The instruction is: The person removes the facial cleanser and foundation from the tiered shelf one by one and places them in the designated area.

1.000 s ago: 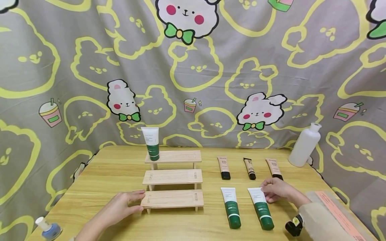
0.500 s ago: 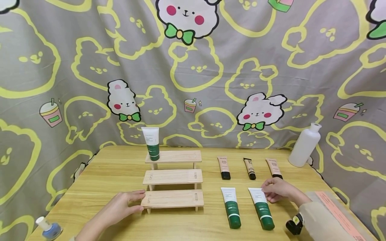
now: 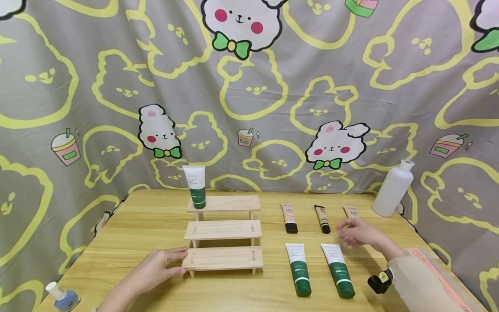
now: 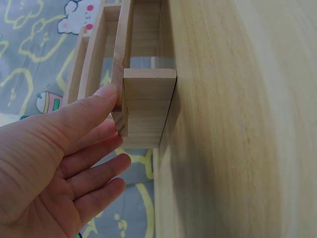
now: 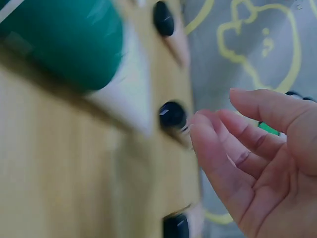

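A three-step wooden display stand (image 3: 223,258) stands left of centre. My left hand (image 3: 153,268) holds the left end of its lowest step, thumb near the front corner and index finger farther back; the left wrist view shows the thumb against the board's edge (image 4: 118,89). My right hand (image 3: 360,234) hovers with nothing in it, fingers loosely bent, just behind a green-and-white tube (image 3: 338,271). It partly hides a pink BB cream tube (image 3: 351,211). Another green-and-white tube (image 3: 298,269) lies to the left. A matching tube (image 3: 195,186) stands upright on the top step's left end.
Behind the green tubes lie another BB cream tube (image 3: 289,218) and a slimmer beige tube (image 3: 322,219). A white bottle (image 3: 393,188) stands at the back right. A blue nail polish bottle (image 3: 63,297) is at the front left. A patterned curtain (image 3: 265,99) hangs behind the table.
My right hand has lifted away from the right green-and-white tube and moved slightly back, now covering more of the right BB cream tube. The left hand has stayed at the stand.
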The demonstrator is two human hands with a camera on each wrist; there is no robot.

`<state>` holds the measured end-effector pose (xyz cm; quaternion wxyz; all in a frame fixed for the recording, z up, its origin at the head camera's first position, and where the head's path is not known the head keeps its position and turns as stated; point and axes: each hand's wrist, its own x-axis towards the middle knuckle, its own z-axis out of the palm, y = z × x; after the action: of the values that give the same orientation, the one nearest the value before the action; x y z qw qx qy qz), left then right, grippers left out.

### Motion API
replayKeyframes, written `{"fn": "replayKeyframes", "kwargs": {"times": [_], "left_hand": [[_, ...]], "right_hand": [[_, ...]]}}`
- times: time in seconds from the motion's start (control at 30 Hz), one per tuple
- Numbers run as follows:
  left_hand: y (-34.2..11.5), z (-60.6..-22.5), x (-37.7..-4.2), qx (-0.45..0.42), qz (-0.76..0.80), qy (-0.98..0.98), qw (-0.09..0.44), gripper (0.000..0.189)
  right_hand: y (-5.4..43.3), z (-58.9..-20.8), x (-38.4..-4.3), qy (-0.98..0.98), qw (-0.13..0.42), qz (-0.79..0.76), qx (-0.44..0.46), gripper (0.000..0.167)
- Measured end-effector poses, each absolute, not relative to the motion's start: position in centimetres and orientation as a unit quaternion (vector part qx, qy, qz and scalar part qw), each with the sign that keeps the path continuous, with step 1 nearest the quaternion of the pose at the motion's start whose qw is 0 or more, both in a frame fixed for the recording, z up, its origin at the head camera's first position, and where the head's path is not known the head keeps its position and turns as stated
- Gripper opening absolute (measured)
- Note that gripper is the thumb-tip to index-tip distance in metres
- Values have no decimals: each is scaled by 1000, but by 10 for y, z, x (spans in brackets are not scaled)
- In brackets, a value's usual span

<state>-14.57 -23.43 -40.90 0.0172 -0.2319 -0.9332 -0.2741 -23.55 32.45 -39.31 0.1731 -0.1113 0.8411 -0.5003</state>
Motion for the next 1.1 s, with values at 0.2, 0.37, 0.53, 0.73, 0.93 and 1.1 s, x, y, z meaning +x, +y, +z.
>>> {"fn": "replayKeyframes", "kwargs": {"times": [0.2, 0.37, 0.53, 0.73, 0.93, 1.1], "left_hand": [[-235, -409, -146, -232, -276, -933, 14, 53], [-235, -409, -146, -231, -278, -933, 12, 51], [-235, -408, -145, -230, -277, -933, 10, 48], [-235, -408, -145, -226, -279, -933, 8, 49], [-235, -408, -145, -233, -276, -932, 12, 48], [-235, -408, -144, -239, -273, -932, 16, 48]], "right_hand": [[305, -368, -242, 848, 133, -492, -143, 37], [279, -346, -246, 851, 112, -489, -152, 34], [250, -330, -251, 849, 100, -488, -176, 30], [210, -316, -257, 837, 92, -488, -229, 24], [169, -305, -262, 827, 90, -490, -260, 22], [139, -296, -265, 819, 82, -496, -277, 20]]}}
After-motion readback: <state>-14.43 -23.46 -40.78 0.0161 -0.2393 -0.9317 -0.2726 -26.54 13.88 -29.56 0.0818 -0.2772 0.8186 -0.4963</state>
